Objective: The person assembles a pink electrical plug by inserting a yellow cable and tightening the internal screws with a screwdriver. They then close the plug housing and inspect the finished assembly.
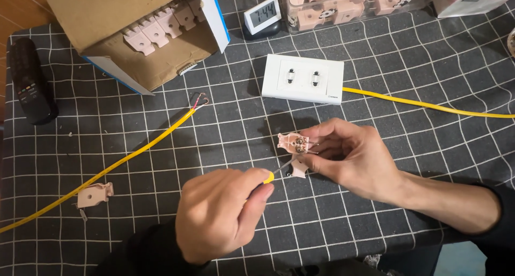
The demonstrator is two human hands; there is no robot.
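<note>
Our right hand [354,158] pinches a pink socket [292,143] in its fingers [322,134]; our left hand [220,214] grips a screwdriver [279,167], tip touching the socket, above the tabletop [375,67].

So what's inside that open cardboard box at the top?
The cardboard box lies on its side with its flap open. Inside, a row of pink plastic socket parts shows, the same kind as the pink part in the right hand. Anything deeper is hidden by the box walls.

Screwdriver [276,170] on pink socket part [293,145] — both held.
</note>
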